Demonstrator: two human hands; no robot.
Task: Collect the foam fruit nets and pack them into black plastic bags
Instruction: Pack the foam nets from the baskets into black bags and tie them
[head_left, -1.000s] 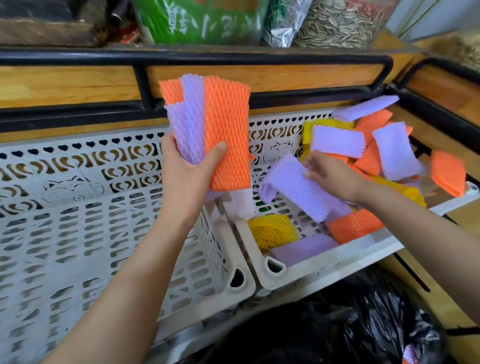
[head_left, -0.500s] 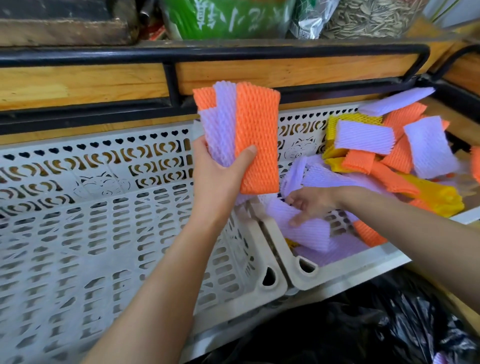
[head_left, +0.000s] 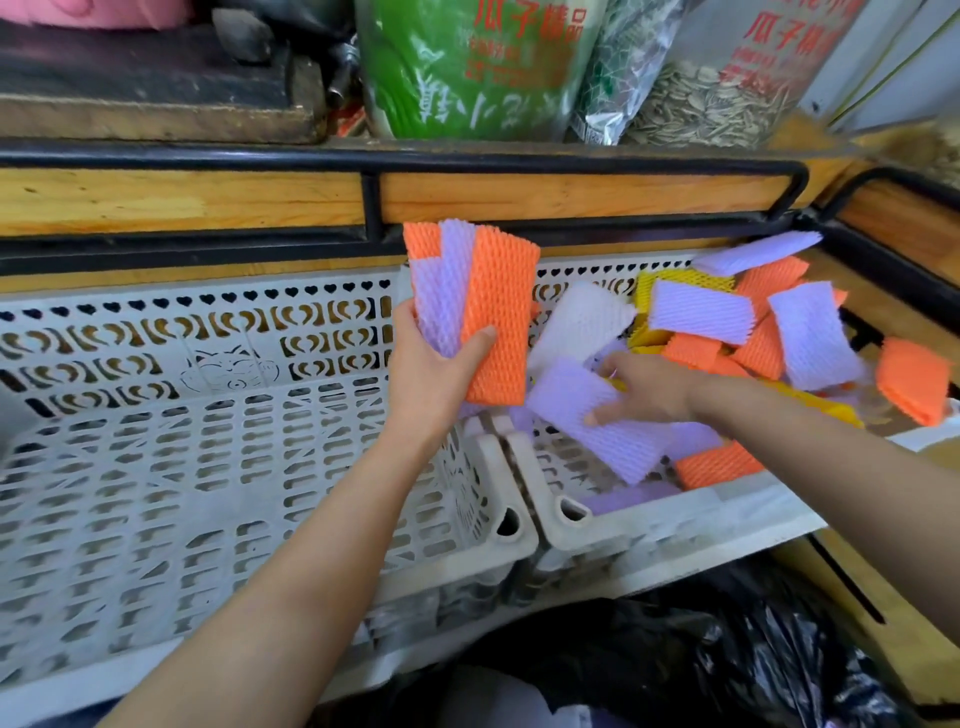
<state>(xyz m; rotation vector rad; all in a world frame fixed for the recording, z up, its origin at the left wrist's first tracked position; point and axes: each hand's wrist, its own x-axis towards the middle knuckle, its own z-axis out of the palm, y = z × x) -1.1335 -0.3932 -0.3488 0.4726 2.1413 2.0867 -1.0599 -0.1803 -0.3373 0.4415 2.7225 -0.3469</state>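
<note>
My left hand (head_left: 436, 374) grips an upright stack of orange and purple foam nets (head_left: 478, 306) above the gap between two white crates. My right hand (head_left: 649, 389) reaches into the right crate (head_left: 649, 525), thumb and fingers around a purple foam net (head_left: 587, 410). Behind it lies a loose heap of several purple, orange, yellow and white nets (head_left: 753, 322). A black plastic bag (head_left: 727, 670) sits on the floor below the crates, its opening partly out of view.
The left white crate (head_left: 156, 467) holds no nets that I can see. A wooden shelf with a black metal rail (head_left: 571, 166) runs above the crates, carrying bags of sunflower seeds (head_left: 701, 98). More wooden shelving stands at the right.
My right hand has shifted among the nets in the right crate and now holds a purple net higher up. A white net has come into view. My left hand keeps its stack.
</note>
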